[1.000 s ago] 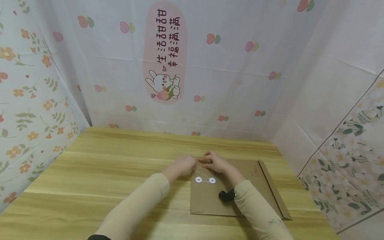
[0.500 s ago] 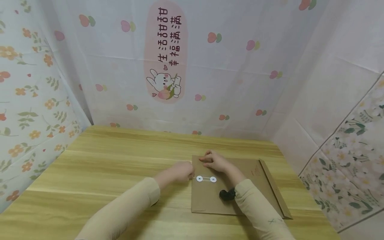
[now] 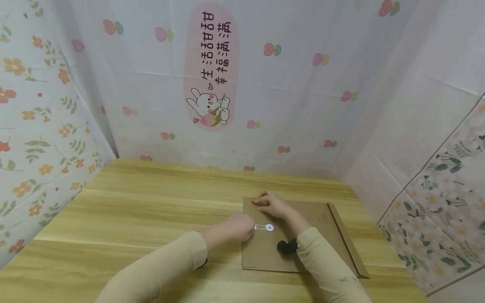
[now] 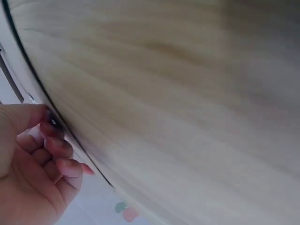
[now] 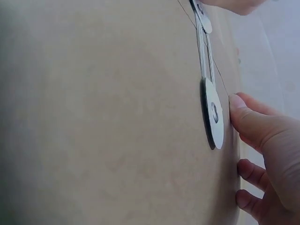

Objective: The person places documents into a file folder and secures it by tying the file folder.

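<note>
A brown kraft document envelope (image 3: 265,256) lies flat on the table, with two white round buttons joined by wound string (image 5: 206,51). My left hand (image 3: 242,227) is at its left edge, overlapping the left button (image 5: 202,16); the right button (image 3: 269,227) stays in sight. In the left wrist view, thumb and forefinger of the left hand (image 4: 42,159) are pinched together; the string end between them is hidden. My right hand (image 3: 274,205) rests on the upper part of the envelope, its fingertips pressing beside the flap's thin edge line.
The wood-grain table (image 3: 151,202) extends left of the envelope. Printed cloth (image 3: 303,105) hangs behind and at both sides. A black device (image 3: 286,247) sits at the right wrist, over the envelope. A folded side strip (image 3: 348,240) runs along the envelope's right edge.
My left hand went from the envelope's upper left corner down outside its left edge, then right to the left button, which it now covers. The right hand keeps its place.
</note>
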A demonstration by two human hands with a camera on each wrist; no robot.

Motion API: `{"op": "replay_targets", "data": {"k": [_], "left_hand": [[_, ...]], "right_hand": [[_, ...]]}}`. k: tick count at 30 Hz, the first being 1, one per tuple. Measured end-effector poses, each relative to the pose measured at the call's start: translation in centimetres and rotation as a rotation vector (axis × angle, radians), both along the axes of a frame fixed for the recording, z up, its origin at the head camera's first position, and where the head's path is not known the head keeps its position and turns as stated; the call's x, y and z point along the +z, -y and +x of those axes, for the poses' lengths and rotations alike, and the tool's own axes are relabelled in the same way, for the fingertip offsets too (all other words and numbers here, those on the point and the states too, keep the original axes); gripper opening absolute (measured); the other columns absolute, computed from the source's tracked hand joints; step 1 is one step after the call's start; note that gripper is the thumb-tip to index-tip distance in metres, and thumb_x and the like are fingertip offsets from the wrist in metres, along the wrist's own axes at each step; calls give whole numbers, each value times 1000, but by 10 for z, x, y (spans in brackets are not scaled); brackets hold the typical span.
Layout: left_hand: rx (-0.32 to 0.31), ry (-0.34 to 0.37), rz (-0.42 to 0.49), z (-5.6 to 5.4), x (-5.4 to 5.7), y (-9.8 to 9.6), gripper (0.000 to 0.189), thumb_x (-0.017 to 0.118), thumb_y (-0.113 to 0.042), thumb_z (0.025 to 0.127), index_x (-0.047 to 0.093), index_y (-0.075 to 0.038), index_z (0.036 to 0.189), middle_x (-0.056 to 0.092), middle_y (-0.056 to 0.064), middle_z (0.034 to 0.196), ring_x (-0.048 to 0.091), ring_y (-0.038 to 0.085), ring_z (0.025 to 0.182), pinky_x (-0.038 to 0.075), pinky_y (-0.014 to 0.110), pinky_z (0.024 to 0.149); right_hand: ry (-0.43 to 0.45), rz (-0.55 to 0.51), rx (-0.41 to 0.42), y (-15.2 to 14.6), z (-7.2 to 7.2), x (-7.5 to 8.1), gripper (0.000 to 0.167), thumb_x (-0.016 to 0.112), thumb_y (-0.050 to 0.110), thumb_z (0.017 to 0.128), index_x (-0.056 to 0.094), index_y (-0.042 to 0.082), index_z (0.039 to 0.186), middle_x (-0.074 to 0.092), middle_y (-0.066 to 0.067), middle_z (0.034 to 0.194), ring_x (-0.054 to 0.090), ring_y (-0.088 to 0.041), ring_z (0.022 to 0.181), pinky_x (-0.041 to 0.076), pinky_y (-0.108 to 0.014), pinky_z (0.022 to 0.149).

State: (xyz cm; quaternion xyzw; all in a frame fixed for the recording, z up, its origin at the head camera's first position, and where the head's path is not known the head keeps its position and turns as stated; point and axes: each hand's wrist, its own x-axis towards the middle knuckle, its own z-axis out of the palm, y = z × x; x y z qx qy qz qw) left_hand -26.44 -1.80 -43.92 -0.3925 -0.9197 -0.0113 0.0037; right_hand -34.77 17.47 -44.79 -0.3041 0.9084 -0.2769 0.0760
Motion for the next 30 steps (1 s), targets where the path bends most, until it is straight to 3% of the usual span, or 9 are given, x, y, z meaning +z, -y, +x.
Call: {"op": "replay_targets", "data": {"k": [5, 10, 15, 21, 25, 30], "left_hand": [[-9, 106, 75, -2, 5, -5, 18, 61, -13, 91, 65, -11, 74, 54, -7, 67, 47, 5, 58, 42, 17, 51], [-111, 235, 158, -3, 1, -10, 13, 64, -15, 90, 67, -14, 78, 57, -11, 69, 49, 2, 60, 41, 14, 56], [-169, 275, 162, 0, 1, -11, 7, 65, -14, 88, 62, -17, 82, 60, -12, 76, 54, 0, 70, 43, 13, 65], [-203, 386, 175, 4, 9, 0, 6, 68, -14, 87, 65, -12, 91, 61, -10, 80, 55, 1, 73, 45, 14, 66], [-149, 461, 206, 5, 11, 19, 5, 68, -15, 88, 67, -11, 92, 59, -11, 78, 53, 1, 71, 45, 17, 64], [-47, 451, 232, -2, 14, 46, 4, 64, -10, 88, 67, -10, 91, 62, -6, 81, 57, 8, 76, 48, 23, 68]], "right_hand": [[10, 1, -13, 0, -1, 0, 36, 68, 17, 89, 65, 10, 124, 48, -4, 110, 45, -20, 94, 43, -34, 77], [0, 26, -25, -1, 0, 0, 36, 67, 19, 89, 65, 13, 125, 48, -4, 112, 45, -20, 93, 43, -33, 74], [-19, 62, -18, -2, 3, -1, 38, 65, 21, 92, 62, 15, 129, 46, -3, 117, 45, -20, 94, 43, -34, 74], [-50, 104, 30, -11, 12, -1, 41, 61, 18, 95, 56, 11, 135, 45, -16, 133, 45, -35, 117, 42, -50, 92], [1, 47, 9, -22, 19, 3, 41, 60, 20, 95, 56, 7, 134, 43, -21, 140, 38, -42, 128, 34, -56, 102], [2, 9, -58, -43, 22, 10, 36, 60, 18, 95, 60, 3, 128, 53, -18, 131, 46, -39, 123, 36, -55, 101]]}}
